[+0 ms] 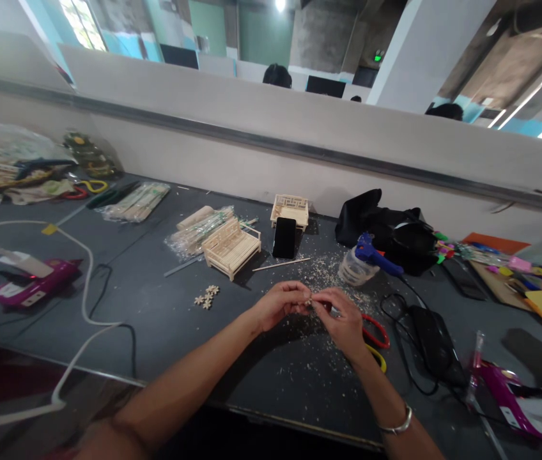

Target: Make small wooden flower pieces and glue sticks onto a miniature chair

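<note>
My left hand (283,305) and my right hand (342,313) meet over the dark table, fingertips pinched together. Between them shows a small pale wooden piece (310,302), mostly hidden by the fingers. A dark reddish thing peeks out beneath my right fingers, too covered to name. Just beyond the hands lie a thin wooden stick (280,264) and a black phone (285,238), which leans on a miniature wooden bench (291,206). A second miniature bench (232,248) stands to the left. Nearer, several little wooden flower shapes (207,298) lie in a cluster.
Scissors with red and yellow handles (377,332) lie partly under my right forearm. A blue glue gun (371,252) rests on a clear plastic cup (355,271). Wood crumbs surround my hands. Purple power strips (36,284) and cables lie to the sides; a low partition (204,144) runs behind.
</note>
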